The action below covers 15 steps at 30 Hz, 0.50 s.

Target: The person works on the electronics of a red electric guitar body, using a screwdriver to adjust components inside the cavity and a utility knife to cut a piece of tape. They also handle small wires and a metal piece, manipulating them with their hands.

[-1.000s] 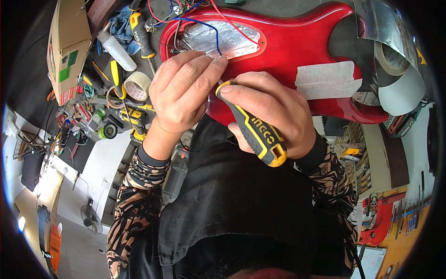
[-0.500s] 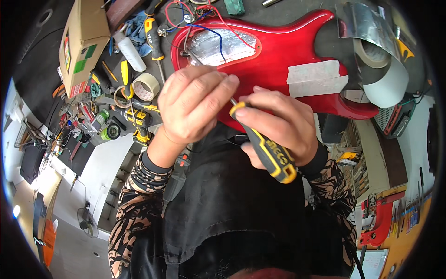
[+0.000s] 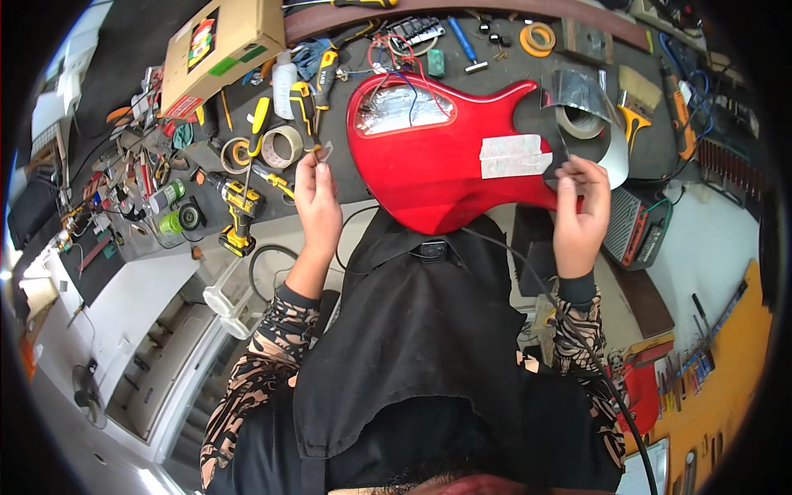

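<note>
A red guitar body (image 3: 412,181) lies across the bench edge in front of me. Its cavity (image 3: 396,114) is lined with silvery foil, and red and blue wires run over it. Pale masking tape (image 3: 516,157) is stuck on the right part. To the left of the body, my left hand (image 3: 318,202) is closed in a pinch beside a yellow-and-black screwdriver (image 3: 303,106); a small pale bit shows at its fingertips, too small to name. My right hand (image 3: 580,219) pinches near the neck end, next to a silvery foil sheet (image 3: 577,92); what it holds is unclear.
A cardboard box (image 3: 223,58), tape rolls (image 3: 283,147), a white bottle (image 3: 284,87) and a cordless drill (image 3: 239,210) crowd the left. A brush (image 3: 637,103) and orange-handled cutter (image 3: 681,120) lie right. A black cable (image 3: 569,322) crosses by my right forearm.
My hands have parted, left and right, away from the body's middle. The screwdriver has left my right hand; a similar one lies at the left. The view has shifted, showing more bench.
</note>
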Tool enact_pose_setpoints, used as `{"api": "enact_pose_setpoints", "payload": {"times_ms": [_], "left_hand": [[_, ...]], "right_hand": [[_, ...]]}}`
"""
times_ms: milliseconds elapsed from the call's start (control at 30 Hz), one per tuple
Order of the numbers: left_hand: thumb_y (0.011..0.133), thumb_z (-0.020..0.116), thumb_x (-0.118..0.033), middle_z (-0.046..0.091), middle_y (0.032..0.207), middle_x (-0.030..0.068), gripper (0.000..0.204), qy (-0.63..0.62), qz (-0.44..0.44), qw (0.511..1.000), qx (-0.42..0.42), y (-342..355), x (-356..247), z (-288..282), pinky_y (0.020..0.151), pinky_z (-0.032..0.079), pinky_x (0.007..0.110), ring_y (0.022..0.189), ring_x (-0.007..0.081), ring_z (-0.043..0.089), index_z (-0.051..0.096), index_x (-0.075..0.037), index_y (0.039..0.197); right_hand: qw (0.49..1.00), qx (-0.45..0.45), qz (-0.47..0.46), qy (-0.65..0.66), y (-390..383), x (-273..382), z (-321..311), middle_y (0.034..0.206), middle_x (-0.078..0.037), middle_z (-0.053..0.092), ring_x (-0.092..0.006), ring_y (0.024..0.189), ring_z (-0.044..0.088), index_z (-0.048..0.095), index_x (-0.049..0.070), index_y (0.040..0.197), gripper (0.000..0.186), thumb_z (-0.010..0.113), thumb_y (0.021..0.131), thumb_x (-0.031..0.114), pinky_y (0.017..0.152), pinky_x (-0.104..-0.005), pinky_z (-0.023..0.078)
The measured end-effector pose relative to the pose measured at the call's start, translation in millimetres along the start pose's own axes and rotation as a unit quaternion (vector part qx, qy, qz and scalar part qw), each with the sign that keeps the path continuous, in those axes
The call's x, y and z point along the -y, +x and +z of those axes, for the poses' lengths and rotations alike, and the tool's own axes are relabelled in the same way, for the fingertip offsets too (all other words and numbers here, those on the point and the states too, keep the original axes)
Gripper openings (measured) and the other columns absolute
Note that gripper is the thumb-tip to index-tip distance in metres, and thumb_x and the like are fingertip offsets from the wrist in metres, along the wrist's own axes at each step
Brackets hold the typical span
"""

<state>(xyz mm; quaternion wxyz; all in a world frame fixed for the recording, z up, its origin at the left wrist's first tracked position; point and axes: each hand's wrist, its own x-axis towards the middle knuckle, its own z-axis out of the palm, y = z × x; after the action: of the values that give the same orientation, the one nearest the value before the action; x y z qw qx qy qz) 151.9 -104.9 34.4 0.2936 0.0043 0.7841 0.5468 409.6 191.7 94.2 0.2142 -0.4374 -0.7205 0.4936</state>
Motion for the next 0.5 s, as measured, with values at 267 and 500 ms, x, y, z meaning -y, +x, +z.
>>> {"api": "enact_pose_setpoints", "payload": {"times_ms": [267, 500], "left_hand": [[0.105, 0.055, 0.006, 0.067, 0.118, 0.0156, 0.024, 0.146, 0.118, 0.980, -0.070, 59, 43, -2, 0.102, 0.054, 0.038, 0.110, 0.0262, 0.069, 0.063, 0.003, 0.127], [0.097, 0.062, 0.004, 0.065, 0.129, 0.0205, 0.028, 0.335, 0.199, 0.917, -0.087, 67, 46, 10, 0.109, 0.051, 0.049, 0.125, 0.0429, 0.064, 0.070, 0.000, 0.123]], "right_hand": [[0.975, -0.085, 0.003, -0.207, 22, -44, -38, 0.142, -0.011, 0.056, -0.0255, 0.126, 0.060, 0.062, 0.005, 0.144, 0.047, 0.073, 0.099, 0.003, 0.105, -0.0410, 0.048], [0.960, -0.104, -0.002, -0.259, 23, -71, -45, 0.143, -0.014, 0.055, -0.0303, 0.128, 0.059, 0.061, 0.006, 0.145, 0.049, 0.074, 0.097, 0.003, 0.107, -0.0459, 0.047]]}}
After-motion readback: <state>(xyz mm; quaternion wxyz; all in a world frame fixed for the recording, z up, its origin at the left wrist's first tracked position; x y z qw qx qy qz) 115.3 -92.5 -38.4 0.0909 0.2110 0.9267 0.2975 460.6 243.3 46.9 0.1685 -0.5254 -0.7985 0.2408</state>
